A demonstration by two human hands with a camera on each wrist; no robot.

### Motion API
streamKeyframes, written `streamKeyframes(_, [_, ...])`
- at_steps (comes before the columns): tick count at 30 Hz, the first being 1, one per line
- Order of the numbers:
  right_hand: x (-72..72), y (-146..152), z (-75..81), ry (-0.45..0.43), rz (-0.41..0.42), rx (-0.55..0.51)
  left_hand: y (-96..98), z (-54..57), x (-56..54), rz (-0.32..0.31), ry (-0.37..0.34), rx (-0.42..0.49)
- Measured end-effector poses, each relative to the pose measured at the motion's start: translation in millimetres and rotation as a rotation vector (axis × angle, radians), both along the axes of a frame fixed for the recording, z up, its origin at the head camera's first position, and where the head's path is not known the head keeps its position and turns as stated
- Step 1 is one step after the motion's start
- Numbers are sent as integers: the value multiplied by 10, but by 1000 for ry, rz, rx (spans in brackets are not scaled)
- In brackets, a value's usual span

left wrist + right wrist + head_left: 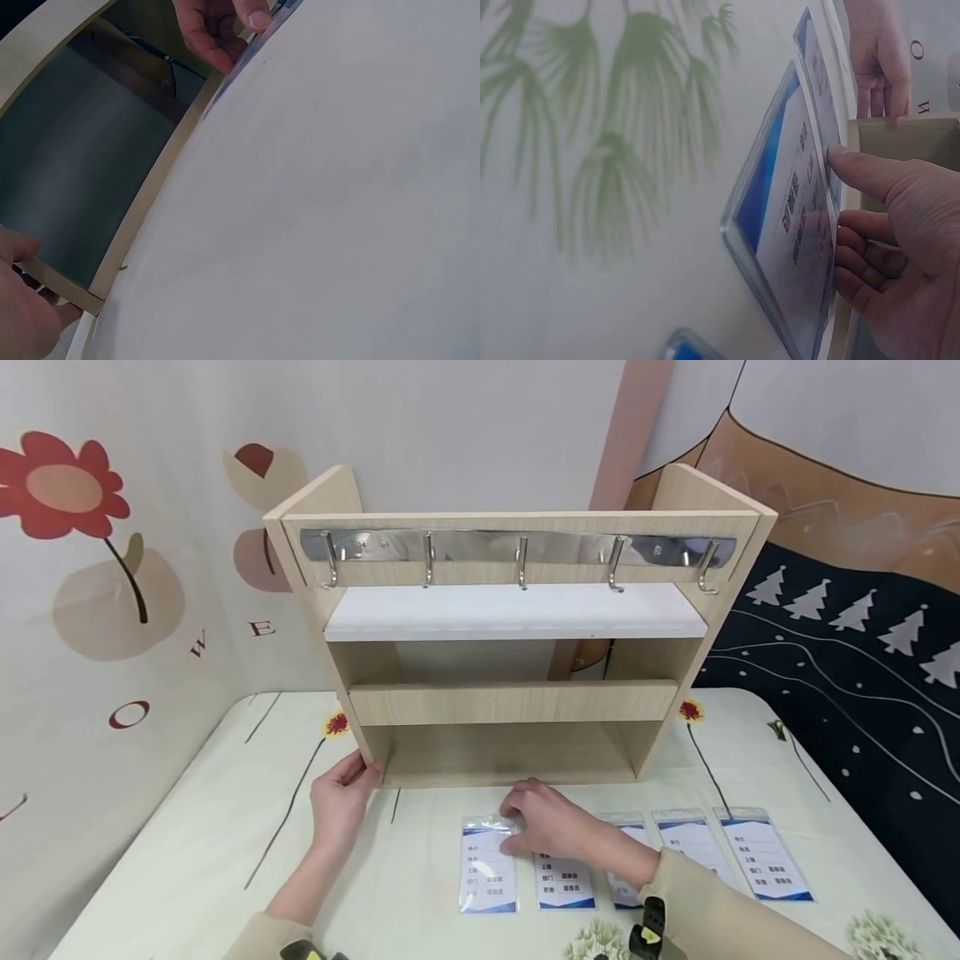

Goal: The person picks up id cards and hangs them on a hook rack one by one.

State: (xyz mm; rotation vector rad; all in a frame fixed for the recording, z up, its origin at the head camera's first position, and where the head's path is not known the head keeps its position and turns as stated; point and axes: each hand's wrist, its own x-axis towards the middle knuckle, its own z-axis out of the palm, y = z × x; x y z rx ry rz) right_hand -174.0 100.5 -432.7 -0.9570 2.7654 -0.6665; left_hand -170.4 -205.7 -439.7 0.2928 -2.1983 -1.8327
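Note:
A light wooden desk shelf (513,703) with a white board and a metal hook strip stands upright on the table. My left hand (343,797) grips its lower left corner, thumb on one side of the panel and fingers on the other, as the left wrist view shows. Several clear-sleeved badge cards lie in a row before the shelf. Over the leftmost badge card (487,885) reaches my right hand (558,827), thumb at the card's right edge and fingers bent near its top, a gap between them. The hand partly covers the second badge card (566,889).
Three more badge cards lie to the right, the farthest badge card (765,856) near the table's right side. A row of hooks (522,560) sticks out from the shelf's top front. Printed curtains (150,710) stand behind and beside the table (202,860).

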Motion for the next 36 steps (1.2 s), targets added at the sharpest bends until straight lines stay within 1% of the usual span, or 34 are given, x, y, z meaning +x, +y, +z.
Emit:
streamKeyframes(7, [-27, -52, -3, 11, 1, -1, 17, -14, 9, 65, 33, -9])
streamKeyframes(10, [-38, -75, 12, 13, 8, -19, 13, -9, 3, 75, 43, -12])
streamKeyframes(14, [-66, -115, 28, 1, 17, -38, 2, -4, 1, 93, 38, 3])
streamKeyframes(17, [-83, -140, 44, -24, 10, -29, -1, -9, 0, 103, 26, 16])
streamKeyframes(21, [-81, -149, 66, -64, -18, -17, 8, -18, -6, 95, 23, 28])
streamKeyframes(25, [-70, -141, 67, -82, -38, -21, 18, -27, -16, 90, 28, 22])
streamKeyframes(31, [-58, -120, 67, -133, -25, -66, 34, -17, -24, 74, 24, 23])
streamKeyframes(36, [-70, -94, 53, -188, -15, -74, 44, -16, -24, 64, 20, 22])
